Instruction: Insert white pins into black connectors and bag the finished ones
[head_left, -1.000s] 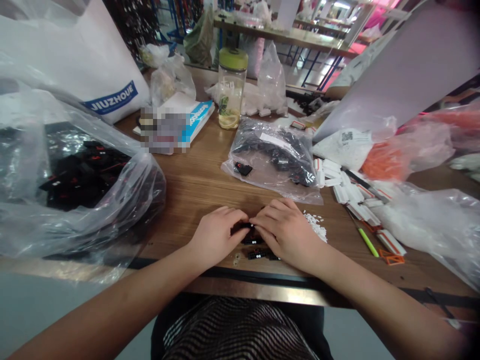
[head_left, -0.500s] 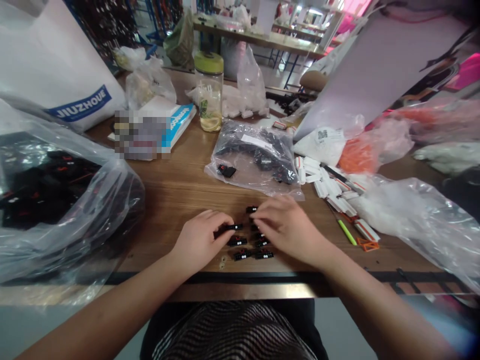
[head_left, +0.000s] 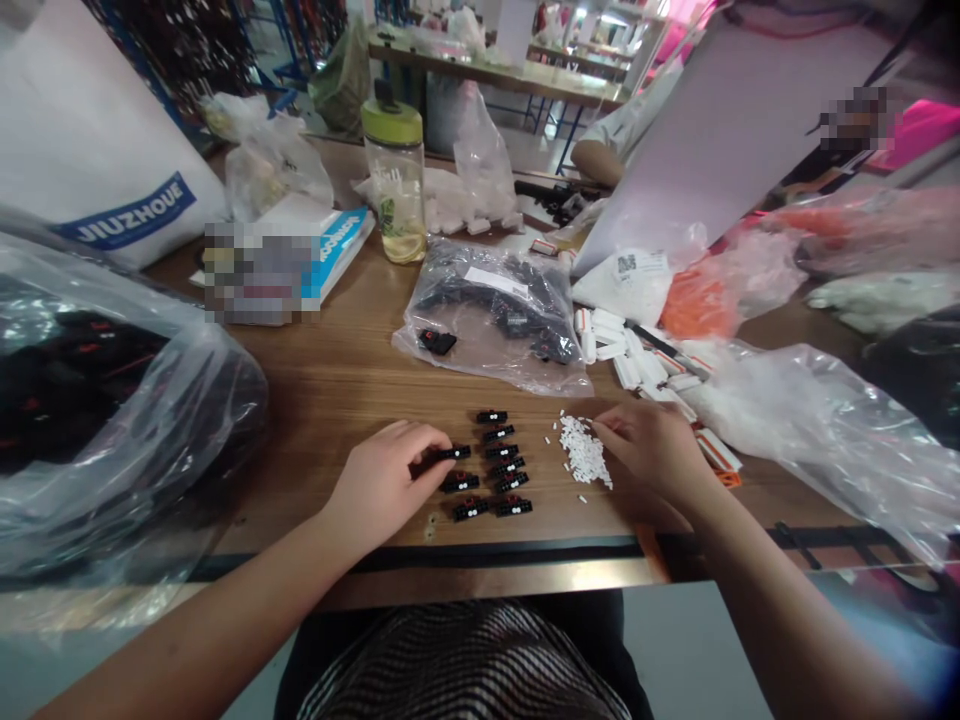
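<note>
Several small black connectors (head_left: 496,463) lie in two short rows on the wooden table (head_left: 352,380), close to its front edge. My left hand (head_left: 384,482) rests left of them, its fingers curled and pinching the black connector (head_left: 453,453) at the top of the left row. My right hand (head_left: 654,447) is at the right, fingertips pinched at the edge of a little heap of tiny white parts (head_left: 583,453). What sits between those fingertips is too small to make out.
A clear bag of black parts (head_left: 499,315) lies behind the rows. A large bag of black pieces (head_left: 90,390) fills the left. White and orange pieces (head_left: 660,375) and clear bags (head_left: 825,420) crowd the right. A lidded jar (head_left: 395,185) stands further back.
My right hand left the black connectors and moved right to the white heap, uncovering both rows. My left hand stayed on its connector. The view shifted a little.
</note>
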